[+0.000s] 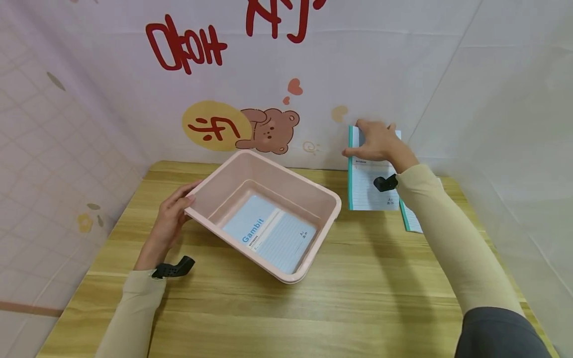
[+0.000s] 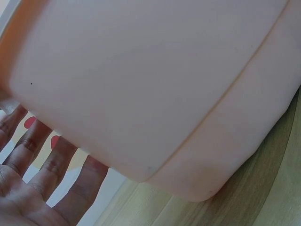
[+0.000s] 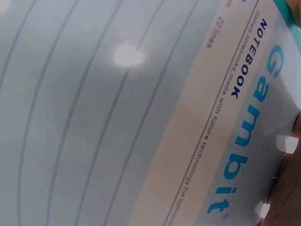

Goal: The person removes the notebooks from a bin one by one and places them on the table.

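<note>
And here's the right hand (image 1: pixel 378 141), to the right of the pink bin (image 1: pixel 286 189), pinching a lined notebook (image 1: pixel 367 188): thumb at the teal spine (image 1: pixel 351 171), on the side nearer the bin, fingers reaching to the far end of the cover. Whether its near end touches the desk (image 1: pixel 349 298), I cannot tell. Over at the bin's left corner, the left hand (image 1: pixel 172 211) grips the rim, thumb on top, fingers against the outer wall. Inside the bin a Gambit notebook (image 1: pixel 275 233) lies cover up, and well to the bin's right another notebook (image 1: pixel 411 220) peeks out from behind the right sleeve (image 1: pixel 452 238). Now, handling: the pinched one looks light and bendy, paper rather than board, and that glossy cover, catching a bright glare in the right wrist view, could slip under loose fingers. The spine should be the firmest hold; the free edge may let pages fan or crease. The bin looks like light, smooth plastic, fairly stiff, hardly fragile, its rim the surest grip.
</note>
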### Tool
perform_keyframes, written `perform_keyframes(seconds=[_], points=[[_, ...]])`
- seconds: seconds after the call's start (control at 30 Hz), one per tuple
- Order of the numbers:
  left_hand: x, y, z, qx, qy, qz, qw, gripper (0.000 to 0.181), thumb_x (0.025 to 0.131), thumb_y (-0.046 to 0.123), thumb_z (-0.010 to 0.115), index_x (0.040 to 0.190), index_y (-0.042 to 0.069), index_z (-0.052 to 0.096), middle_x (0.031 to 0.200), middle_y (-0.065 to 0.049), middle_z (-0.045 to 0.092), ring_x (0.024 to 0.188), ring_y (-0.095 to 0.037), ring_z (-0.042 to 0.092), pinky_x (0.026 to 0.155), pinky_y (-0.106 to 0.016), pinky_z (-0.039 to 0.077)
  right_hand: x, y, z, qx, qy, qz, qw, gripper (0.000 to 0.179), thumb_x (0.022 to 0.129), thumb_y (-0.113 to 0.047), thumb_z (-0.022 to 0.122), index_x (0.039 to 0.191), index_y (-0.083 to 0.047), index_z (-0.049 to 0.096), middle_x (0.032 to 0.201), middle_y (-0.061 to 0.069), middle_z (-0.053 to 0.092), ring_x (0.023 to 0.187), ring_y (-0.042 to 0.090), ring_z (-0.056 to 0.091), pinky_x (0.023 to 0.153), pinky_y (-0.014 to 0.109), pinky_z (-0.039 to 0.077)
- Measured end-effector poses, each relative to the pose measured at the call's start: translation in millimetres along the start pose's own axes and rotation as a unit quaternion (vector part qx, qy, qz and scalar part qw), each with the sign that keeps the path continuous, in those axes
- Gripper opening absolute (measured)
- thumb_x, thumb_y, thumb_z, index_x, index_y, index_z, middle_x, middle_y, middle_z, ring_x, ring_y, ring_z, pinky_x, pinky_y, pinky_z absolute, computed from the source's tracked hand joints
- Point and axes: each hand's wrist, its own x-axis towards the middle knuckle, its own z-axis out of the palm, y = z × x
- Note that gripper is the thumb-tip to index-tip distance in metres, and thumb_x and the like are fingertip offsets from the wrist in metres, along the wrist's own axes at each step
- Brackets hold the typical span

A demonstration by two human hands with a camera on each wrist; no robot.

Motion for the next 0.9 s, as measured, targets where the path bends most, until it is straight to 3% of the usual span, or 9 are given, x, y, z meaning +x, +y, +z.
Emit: perform_keyframes(seconds=[0.07, 0.4, 0.5, 0.6, 0.73, 0.9], points=[[-0.2, 0.8, 0.0, 0.001, 0.0, -0.001, 1.0, 0.043, 0.107, 0.024, 0.051, 0.149, 0.012, 0.054, 0.135, 0.008, 0.059, 0.111, -0.011, 0.058, 0.083, -0.023, 0.054, 1.4, 7, 9, 0.0, -0.019, 0.007, 0.9998, 0.088, 0.085, -0.068, 0.065, 0.142, -0.005, 0.043, 0.135, 0.021, 0.057, 0.131, 0.046, 0.048, 0.104, 0.079, 0.016], [0.5, 3.1, 0.6, 0.002, -0.001, -0.003, 1.0, 0.043, 0.108, 0.024, 0.051, 0.148, 0.012, 0.054, 0.134, 0.009, 0.06, 0.111, -0.011, 0.058, 0.083, -0.023, 0.054, 1.3, 33, 51, -0.007, -0.074, 0.028, 0.9968, 0.089, 0.089, -0.059, 0.067, 0.155, -0.008, 0.035, 0.161, 0.021, 0.04, 0.144, 0.048, 0.039, 0.108, 0.084, 0.008], [0.7, 2.6, 0.0, -0.001, 0.0, -0.004, 1.0, 0.042, 0.108, 0.024, 0.051, 0.148, 0.012, 0.055, 0.133, 0.009, 0.06, 0.11, -0.01, 0.058, 0.082, -0.023, 0.054, 1.7, 38, 64, -0.01, -0.078, 0.024, 0.9966, 0.087, 0.09, -0.058, 0.067, 0.153, -0.007, 0.037, 0.159, 0.022, 0.04, 0.143, 0.05, 0.038, 0.108, 0.083, 0.008], [1.5, 2.8, -0.5, -0.002, 0.002, -0.004, 1.0, 0.042, 0.108, 0.025, 0.051, 0.148, 0.013, 0.055, 0.133, 0.008, 0.06, 0.11, -0.01, 0.059, 0.082, -0.023, 0.054, 2.4, 40, 75, -0.02, -0.073, 0.02, 0.9969, 0.087, 0.088, -0.063, 0.068, 0.146, -0.005, 0.04, 0.152, 0.026, 0.046, 0.137, 0.051, 0.041, 0.107, 0.077, 0.017], [2.8, 2.9, -0.8, 0.0, 0.001, -0.004, 1.0, 0.042, 0.108, 0.025, 0.051, 0.148, 0.012, 0.054, 0.132, 0.008, 0.061, 0.109, -0.01, 0.059, 0.082, -0.023, 0.054, 2.6, 43, 88, -0.029, -0.062, 0.026, 0.9973, 0.089, 0.085, -0.071, 0.066, 0.138, -0.004, 0.044, 0.141, 0.03, 0.053, 0.13, 0.05, 0.045, 0.097, 0.065, 0.025], [3.2, 1.7, -1.3, 0.003, 0.0, -0.007, 1.0, 0.042, 0.108, 0.024, 0.051, 0.148, 0.013, 0.055, 0.132, 0.008, 0.06, 0.109, -0.011, 0.059, 0.083, -0.023, 0.054, 1.6, 48, 103, -0.029, -0.062, 0.028, 0.9972, 0.091, 0.086, -0.074, 0.063, 0.139, -0.003, 0.042, 0.145, 0.033, 0.047, 0.136, 0.053, 0.038, 0.107, 0.076, 0.017]])
